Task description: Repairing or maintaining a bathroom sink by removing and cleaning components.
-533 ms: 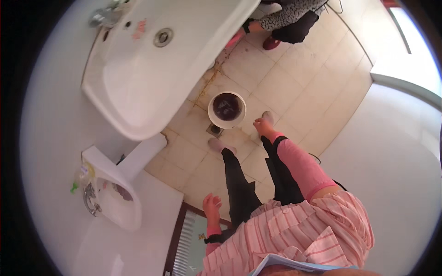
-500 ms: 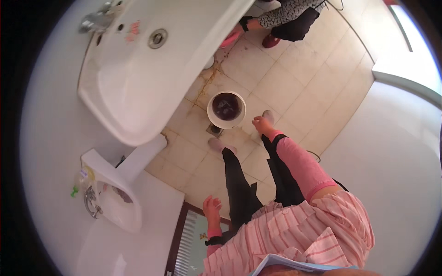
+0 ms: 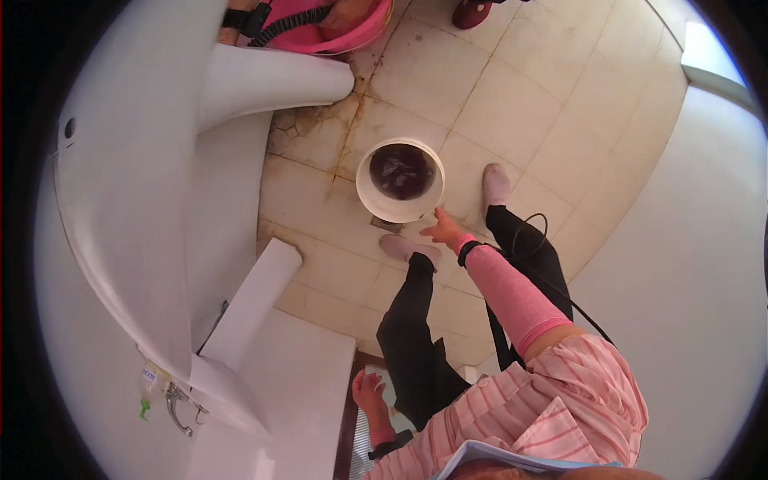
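A white bucket (image 3: 400,211) with dark liquid (image 3: 402,172) in it stands on the tiled floor, just ahead of my feet. Close to its near right rim, my right hand (image 3: 444,228) reaches down with fingers stretched apart and nothing visible in them. Whether a fingertip touches the rim I cannot tell. My left hand (image 3: 370,392) hangs lower left beside my leg, its fingers loosely bent and apart, holding nothing.
White washbasins (image 3: 120,240) line the left side. At the top, another person's hand (image 3: 346,16) is at a pink basin (image 3: 364,36), beside a black ribbed hose (image 3: 290,26). A floor drain (image 3: 386,226) lies by the bucket. A black cable (image 3: 588,316) hangs beside my right leg.
My view has come lower and nearer the bucket. My right hand has moved toward its rim, fingers now extended, and my right foot has shifted outward. The pink basin shows more.
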{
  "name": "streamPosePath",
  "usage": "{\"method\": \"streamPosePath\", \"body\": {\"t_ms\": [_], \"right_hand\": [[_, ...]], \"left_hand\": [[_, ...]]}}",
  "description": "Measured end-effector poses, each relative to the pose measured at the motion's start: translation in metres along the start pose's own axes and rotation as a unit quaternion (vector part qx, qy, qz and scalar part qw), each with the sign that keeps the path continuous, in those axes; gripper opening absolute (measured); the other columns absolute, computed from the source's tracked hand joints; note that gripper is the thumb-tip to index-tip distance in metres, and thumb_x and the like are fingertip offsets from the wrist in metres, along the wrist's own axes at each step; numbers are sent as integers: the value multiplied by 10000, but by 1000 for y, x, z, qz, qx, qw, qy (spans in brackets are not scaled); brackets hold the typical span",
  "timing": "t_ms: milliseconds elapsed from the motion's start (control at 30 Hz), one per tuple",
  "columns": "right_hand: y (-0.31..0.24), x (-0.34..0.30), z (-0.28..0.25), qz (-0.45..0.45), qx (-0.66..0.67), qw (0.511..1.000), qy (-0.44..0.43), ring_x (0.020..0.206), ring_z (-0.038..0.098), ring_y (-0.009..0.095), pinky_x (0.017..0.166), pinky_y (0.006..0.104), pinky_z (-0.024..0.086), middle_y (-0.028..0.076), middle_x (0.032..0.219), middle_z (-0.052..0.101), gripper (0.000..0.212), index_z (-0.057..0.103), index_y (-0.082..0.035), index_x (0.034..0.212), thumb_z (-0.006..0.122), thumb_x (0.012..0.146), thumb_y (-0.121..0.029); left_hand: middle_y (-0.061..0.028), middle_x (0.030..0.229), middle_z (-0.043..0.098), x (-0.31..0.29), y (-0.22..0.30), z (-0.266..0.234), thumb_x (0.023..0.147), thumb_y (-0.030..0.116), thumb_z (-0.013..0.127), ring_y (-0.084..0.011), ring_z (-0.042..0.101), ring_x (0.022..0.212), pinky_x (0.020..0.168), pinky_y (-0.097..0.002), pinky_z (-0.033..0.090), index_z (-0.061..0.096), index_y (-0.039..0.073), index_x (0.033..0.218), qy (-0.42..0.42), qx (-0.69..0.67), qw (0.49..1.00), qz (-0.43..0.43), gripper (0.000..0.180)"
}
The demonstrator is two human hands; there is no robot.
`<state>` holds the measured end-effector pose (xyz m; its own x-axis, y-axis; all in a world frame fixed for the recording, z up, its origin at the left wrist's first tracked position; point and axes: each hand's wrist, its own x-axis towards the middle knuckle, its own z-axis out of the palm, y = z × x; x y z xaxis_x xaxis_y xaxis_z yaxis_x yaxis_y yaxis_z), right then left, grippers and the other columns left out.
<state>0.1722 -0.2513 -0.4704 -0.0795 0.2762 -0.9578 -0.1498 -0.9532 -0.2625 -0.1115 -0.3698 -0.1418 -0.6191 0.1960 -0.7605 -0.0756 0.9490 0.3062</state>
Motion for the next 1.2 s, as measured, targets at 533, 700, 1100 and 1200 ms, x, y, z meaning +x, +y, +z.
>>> {"method": "streamPosePath", "body": {"t_ms": [533, 700, 1100, 1200], "right_hand": [[-7, 8, 55, -32, 228, 973, 17, 990, 493, 182, 773, 366, 436, 50, 1082, 513, 431, 448, -109, 1104, 643, 758, -276], [50, 41, 41, -282, -35, 957, -52, 818, 544, 161, 692, 285, 470, 41, 916, 578, 299, 499, -41, 1064, 563, 813, -190], [-148, -11, 82, -67, 880, 470, -13, 751, 537, 238, 777, 444, 427, 51, 721, 536, 227, 498, -116, 832, 453, 850, -337], [-157, -22, 41, -27, 885, 456, 90, 711, 480, 231, 722, 422, 415, 48, 725, 498, 249, 447, -137, 846, 424, 832, -385]], "left_hand": [[-78, 852, 589, 36, -29, -32, 824, 147, 524, -181, 584, 741, 593, -287, 480, 508, 48, 1037, -25, -24, 999, 10, 236], [-79, 822, 588, 47, -30, 3, 816, 134, 521, -174, 583, 739, 585, -287, 481, 510, 41, 1021, -77, 3, 997, 9, 225], [-93, 729, 560, -4, 13, 4, 806, 72, 503, -166, 558, 588, 475, -261, 462, 485, 11, 1028, -41, -34, 995, 79, 231], [-103, 712, 554, 27, 7, 7, 796, 58, 486, -174, 554, 584, 467, -264, 457, 490, 12, 1024, -77, -77, 991, 75, 233]]}}
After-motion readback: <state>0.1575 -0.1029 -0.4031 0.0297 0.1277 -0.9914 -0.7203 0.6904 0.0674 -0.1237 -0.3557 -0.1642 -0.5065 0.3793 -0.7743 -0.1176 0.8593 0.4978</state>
